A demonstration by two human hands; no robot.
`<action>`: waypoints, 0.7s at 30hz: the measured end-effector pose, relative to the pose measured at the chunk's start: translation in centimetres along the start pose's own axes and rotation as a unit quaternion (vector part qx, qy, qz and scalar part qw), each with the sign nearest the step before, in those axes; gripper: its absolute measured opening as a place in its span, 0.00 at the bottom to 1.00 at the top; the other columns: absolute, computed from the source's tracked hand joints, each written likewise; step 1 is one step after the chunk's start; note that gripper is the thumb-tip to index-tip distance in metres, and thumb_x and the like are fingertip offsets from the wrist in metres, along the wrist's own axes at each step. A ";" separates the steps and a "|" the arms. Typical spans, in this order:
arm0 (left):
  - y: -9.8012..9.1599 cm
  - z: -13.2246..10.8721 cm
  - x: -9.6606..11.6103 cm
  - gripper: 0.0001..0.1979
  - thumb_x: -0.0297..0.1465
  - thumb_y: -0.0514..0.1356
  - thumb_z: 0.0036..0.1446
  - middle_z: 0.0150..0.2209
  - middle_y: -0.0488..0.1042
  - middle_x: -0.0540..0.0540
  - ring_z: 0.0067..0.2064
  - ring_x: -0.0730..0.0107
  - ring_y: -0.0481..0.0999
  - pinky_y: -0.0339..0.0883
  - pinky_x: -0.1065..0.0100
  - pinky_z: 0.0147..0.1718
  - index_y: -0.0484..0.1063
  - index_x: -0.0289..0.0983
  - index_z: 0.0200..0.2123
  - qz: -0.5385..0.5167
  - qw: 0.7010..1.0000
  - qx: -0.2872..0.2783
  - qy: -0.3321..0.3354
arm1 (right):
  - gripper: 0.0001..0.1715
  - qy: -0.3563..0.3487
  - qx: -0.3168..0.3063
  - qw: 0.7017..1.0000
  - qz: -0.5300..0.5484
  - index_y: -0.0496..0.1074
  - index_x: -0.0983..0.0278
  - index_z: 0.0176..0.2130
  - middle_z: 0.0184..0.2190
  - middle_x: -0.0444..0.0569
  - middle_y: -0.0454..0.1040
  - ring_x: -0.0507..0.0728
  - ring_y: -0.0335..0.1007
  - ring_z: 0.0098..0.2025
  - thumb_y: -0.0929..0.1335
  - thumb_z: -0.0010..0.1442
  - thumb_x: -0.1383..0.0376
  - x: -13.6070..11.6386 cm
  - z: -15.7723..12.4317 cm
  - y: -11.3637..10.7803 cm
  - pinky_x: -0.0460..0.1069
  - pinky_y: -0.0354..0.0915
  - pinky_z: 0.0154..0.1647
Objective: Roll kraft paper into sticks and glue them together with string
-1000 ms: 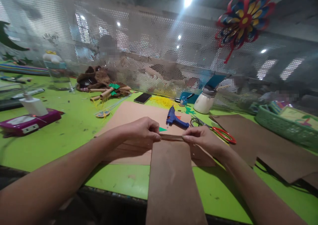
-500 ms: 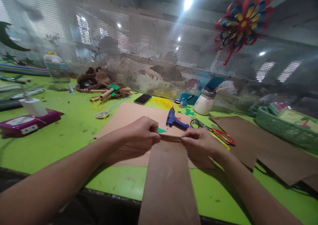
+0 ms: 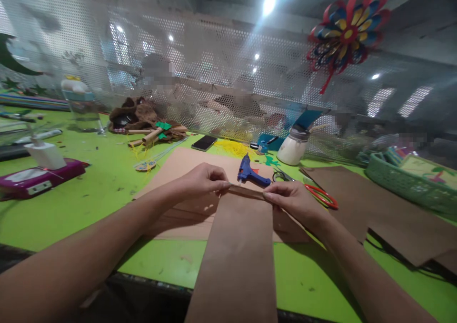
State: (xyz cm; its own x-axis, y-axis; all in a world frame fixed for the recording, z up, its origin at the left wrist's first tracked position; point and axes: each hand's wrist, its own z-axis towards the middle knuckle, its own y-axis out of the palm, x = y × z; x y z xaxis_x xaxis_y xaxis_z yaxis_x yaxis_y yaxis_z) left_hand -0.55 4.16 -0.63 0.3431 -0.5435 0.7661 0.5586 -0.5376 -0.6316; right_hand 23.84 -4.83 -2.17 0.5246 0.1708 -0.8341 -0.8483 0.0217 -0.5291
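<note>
A long strip of brown paper [image 3: 237, 251] stretches from my fingers down past the table's front edge. My left hand [image 3: 209, 179] pinches the left corner of its far end, and my right hand [image 3: 285, 197] pinches the right corner. Between the hands that far edge is folded over in a narrow band. Beneath lies a larger light-brown sheet [image 3: 182, 166], partly covered by the strip and my arms. Just beyond my hands a blue glue gun [image 3: 250, 171] rests on the sheet. Red-handled scissors [image 3: 323, 197] lie beside my right hand, partly hidden by it.
On the green table [image 3: 89, 180] stand a purple power strip [image 3: 50, 178] at left and a white jar [image 3: 293, 148] at the back. A phone [image 3: 204, 142] lies behind the sheet. Dark brown paper [image 3: 360, 204] and a green basket [image 3: 403, 182] occupy the right side.
Both hands have lifted the strip's far end slightly, and its folded edge now tilts down to the right. The strip's near end has swung left. The green scrap by my left hand is now hidden.
</note>
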 end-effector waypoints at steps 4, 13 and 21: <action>0.4 -0.1 -0.2 0.13 0.40 0.59 0.53 0.25 0.66 0.52 0.27 0.74 0.66 0.60 0.70 0.28 0.67 0.34 0.29 -0.126 0.992 0.000 -0.016 | 0.14 0.015 0.009 0.997 0.076 0.76 0.67 0.30 0.20 0.43 0.68 0.49 0.60 0.22 0.71 0.51 0.57 0.1 -0.1 0.2 0.45 0.58 0.23; 1.8 -0.3 -0.3 0.11 0.34 0.65 0.50 0.27 0.65 0.53 0.26 0.80 0.62 0.55 0.76 0.26 0.69 0.34 0.33 -0.404 0.908 -0.102 -0.042 | 0.24 -0.050 -0.069 0.956 0.281 0.71 0.54 0.50 0.38 0.47 0.74 0.55 0.71 0.39 0.73 0.53 0.61 -1.4 -1.1 1.0 0.49 0.67 0.38; 5.5 -2.0 1.8 0.11 0.34 0.67 0.46 0.30 0.72 0.48 0.31 0.72 0.70 0.62 0.68 0.33 0.71 0.35 0.31 -0.538 0.822 -0.155 -0.106 | 0.06 -0.132 -0.077 0.976 0.154 0.77 0.62 0.30 0.33 0.47 0.73 0.55 0.70 0.35 0.72 0.52 0.62 -3.1 -1.9 1.6 0.48 0.67 0.37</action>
State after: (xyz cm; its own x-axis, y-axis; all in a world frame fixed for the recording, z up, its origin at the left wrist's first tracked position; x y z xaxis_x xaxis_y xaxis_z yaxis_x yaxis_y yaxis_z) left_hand 1.58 -1.04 -2.94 -0.0818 0.4617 0.8833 0.4176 -0.7888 0.4510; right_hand 20.99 -7.17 -0.70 0.1923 0.3939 -0.8988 -0.9314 -0.2154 -0.2936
